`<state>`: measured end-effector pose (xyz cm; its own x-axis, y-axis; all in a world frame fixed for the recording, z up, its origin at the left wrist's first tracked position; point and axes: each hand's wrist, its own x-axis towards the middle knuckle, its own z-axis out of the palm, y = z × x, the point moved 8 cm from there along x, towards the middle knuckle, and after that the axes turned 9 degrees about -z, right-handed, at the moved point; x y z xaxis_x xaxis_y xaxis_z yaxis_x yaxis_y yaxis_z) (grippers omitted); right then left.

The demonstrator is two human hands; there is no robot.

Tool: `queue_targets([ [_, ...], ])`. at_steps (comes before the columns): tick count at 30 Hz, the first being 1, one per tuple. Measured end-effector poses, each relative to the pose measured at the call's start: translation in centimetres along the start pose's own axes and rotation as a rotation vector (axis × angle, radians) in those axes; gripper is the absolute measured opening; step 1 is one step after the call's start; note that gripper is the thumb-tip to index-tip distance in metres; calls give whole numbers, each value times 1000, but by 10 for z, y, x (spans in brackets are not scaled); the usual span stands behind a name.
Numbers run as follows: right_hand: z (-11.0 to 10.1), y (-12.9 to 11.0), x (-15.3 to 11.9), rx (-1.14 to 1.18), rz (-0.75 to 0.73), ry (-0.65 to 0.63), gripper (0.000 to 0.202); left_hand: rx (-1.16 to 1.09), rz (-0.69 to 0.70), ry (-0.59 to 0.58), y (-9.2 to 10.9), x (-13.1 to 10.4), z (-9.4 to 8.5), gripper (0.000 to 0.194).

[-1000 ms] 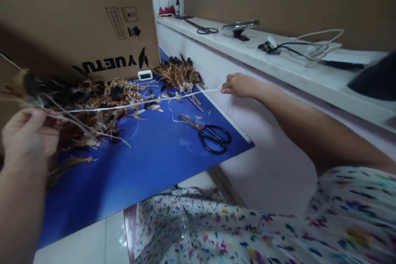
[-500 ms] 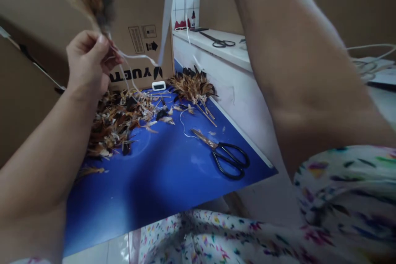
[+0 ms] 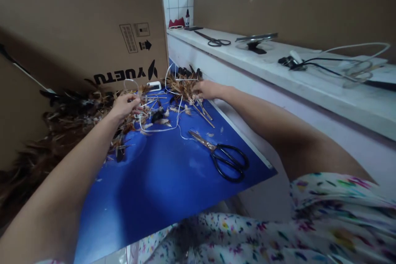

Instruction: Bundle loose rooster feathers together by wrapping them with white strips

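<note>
My left hand (image 3: 125,105) is low over the loose brown and black feathers (image 3: 105,115), its fingers pinched together. White string (image 3: 159,130) loops from near these fingers across the blue tabletop (image 3: 161,173); whatever else they hold is too small to tell. At the back right, my right hand (image 3: 206,89) has its fingers closed over the feather bundles (image 3: 182,84), whose thin sticks (image 3: 202,113) point toward me. Its fingertips are partly hidden among the feathers. Black-handled scissors (image 3: 221,152) lie on the blue surface with blades apart from both hands.
A large cardboard box (image 3: 77,24) stands behind the feathers, with a small white device (image 3: 154,86) before it. On the white ledge (image 3: 297,78) at right lie other scissors (image 3: 213,41), a phone-like object on a stand (image 3: 256,41) and tangled cables (image 3: 349,68).
My left hand has come down from its raised position, where it held a feather bunch with string. My right hand has dropped from above the view onto the feather bundles.
</note>
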<state>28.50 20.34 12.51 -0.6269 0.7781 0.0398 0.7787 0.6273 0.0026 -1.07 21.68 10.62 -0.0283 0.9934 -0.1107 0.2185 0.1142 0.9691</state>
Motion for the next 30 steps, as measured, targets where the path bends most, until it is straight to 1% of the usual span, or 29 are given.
queue_targets([
  [2,17,-1,-29,-27,80,-76,21,-18,-32,-3,-9,-10,-11,15],
  [4,27,-16,-61,10,106,-110,18,20,-58,1,-12,-21,-23,14],
  [5,30,-29,-77,50,96,-113,17,63,-68,7,-11,-25,-29,13],
  [7,40,-55,-110,151,85,-145,16,209,-78,13,-6,-32,-40,12],
  [9,56,-76,-142,192,132,-230,13,428,-86,8,5,-35,-48,9],
  [10,66,-84,-157,202,162,-285,11,541,-79,-13,12,-34,-51,8],
  [11,75,-91,-169,210,185,-320,10,646,-78,-2,22,-33,-55,9],
  [12,83,-96,-180,231,204,-337,14,752,-88,20,33,-32,-61,11],
  [13,88,-99,-188,251,216,-328,21,868,-120,58,43,-29,-68,13],
  [14,92,-102,-193,275,223,-307,28,969,-113,96,57,-28,-73,12],
  [16,97,-108,-199,322,220,-260,37,1101,-116,184,84,-28,-86,11],
  [17,98,-110,-200,330,216,-241,40,1129,-95,226,97,-30,-90,11],
  [19,98,-116,-200,301,219,-224,48,1080,44,337,123,-42,-96,8],
  [20,98,-119,-199,267,232,-225,51,1009,136,361,131,-51,-95,6],
  [21,99,-121,-199,233,252,-233,54,905,229,362,135,-62,-91,13],
  [23,101,-124,-198,191,290,-245,58,622,339,339,130,-84,-83,24],
  [24,102,-124,-198,188,305,-234,58,458,376,324,122,-95,-78,22],
  [25,102,-124,-198,199,316,-208,57,294,370,305,110,-105,-73,17],
  [26,101,-122,-199,223,323,-167,56,133,350,276,96,-114,-67,10],
  [27,100,-120,-201,258,333,-116,55,-17,301,207,78,-121,-57,3],
  [29,99,-114,-209,378,364,-20,55,-255,161,64,41,-133,-37,4],
  [30,99,-111,-214,463,388,18,55,-339,94,15,23,-139,-28,5],
])
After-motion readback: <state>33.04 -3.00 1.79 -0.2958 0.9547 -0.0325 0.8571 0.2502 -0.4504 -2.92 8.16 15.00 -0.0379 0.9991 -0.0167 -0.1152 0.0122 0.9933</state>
